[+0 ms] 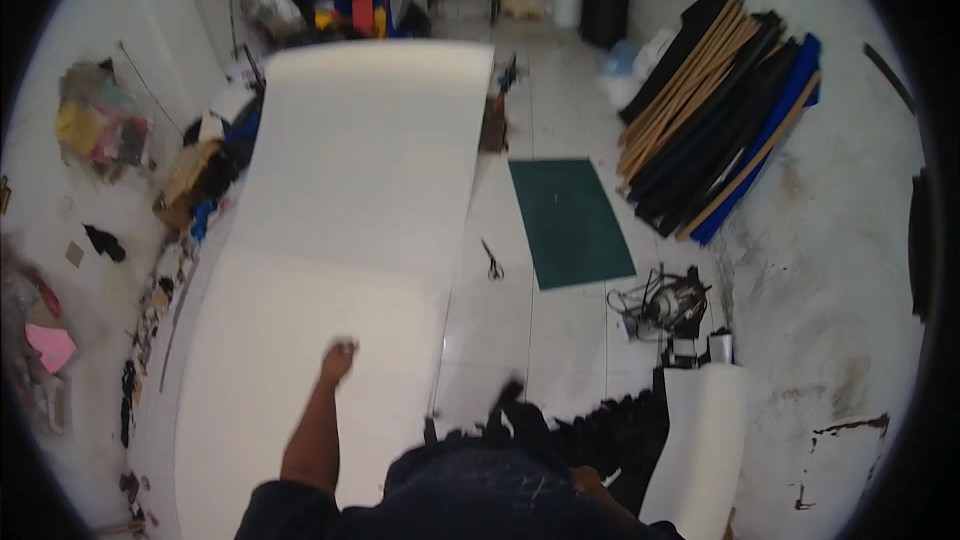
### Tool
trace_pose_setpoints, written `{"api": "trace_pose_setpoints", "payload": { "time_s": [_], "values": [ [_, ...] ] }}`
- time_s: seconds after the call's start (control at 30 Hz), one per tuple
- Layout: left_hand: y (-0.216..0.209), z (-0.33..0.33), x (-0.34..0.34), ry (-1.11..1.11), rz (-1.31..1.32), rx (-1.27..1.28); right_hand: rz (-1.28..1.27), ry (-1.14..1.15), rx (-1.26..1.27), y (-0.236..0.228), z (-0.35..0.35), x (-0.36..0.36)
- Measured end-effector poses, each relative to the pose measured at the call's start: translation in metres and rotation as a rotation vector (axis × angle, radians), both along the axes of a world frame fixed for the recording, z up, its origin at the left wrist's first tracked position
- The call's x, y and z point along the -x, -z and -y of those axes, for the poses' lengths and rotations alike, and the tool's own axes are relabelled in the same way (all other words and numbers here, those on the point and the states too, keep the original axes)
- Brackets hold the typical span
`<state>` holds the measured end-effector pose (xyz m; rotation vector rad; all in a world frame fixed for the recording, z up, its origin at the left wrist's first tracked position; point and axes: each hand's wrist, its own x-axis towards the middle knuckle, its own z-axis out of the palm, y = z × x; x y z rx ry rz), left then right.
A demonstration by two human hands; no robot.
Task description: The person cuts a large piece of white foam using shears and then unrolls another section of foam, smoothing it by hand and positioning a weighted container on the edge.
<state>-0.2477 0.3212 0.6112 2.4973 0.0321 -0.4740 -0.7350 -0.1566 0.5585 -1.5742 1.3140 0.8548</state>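
Note:
My left hand [341, 358] is over the long white sheet [350, 150], its fingers closed. Something small may be between the fingertips, too small and blurred to name. The sheet stretches from beneath my left arm to a rounded, curled far end. Of my right arm [592, 485], only a bit of skin shows beside my dark clothing; the hand itself is hidden by my body. To the right of the sheet, a pair of black scissors [492, 261] lies on the tiled floor, apart from both hands.
A green cutting mat [572, 223] lies on the floor. Rolls of dark, tan and blue material [715, 120] lean by the right wall. Nearby are a dark machine with cables [665, 302], a white roll [700, 440] and black scraps [615, 435]. Clutter [200, 180] lines the left wall.

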Motion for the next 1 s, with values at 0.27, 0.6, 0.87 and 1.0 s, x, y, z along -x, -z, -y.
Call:
{"api": "trace_pose_setpoints", "payload": {
  "time_s": [0.27,0.6,0.87,1.0],
  "values": [
    [0.003,0.157,-0.086,-0.322,-0.154,0.348,-0.084,0.008,0.033,0.021,0.161,-0.097],
    [0.102,0.168,0.054,-0.67,-1.165,0.108,0.629,-0.244,0.519,-0.057,0.461,-0.684],
    [0.023,0.254,-0.406,-0.563,-0.23,0.392,0.789,-0.447,0.245,-0.12,0.413,-1.06],
    [-0.108,0.344,-0.568,-0.572,0.086,0.588,0.78,-0.699,0.277,-0.123,0.401,-1.2]
  ]
}}
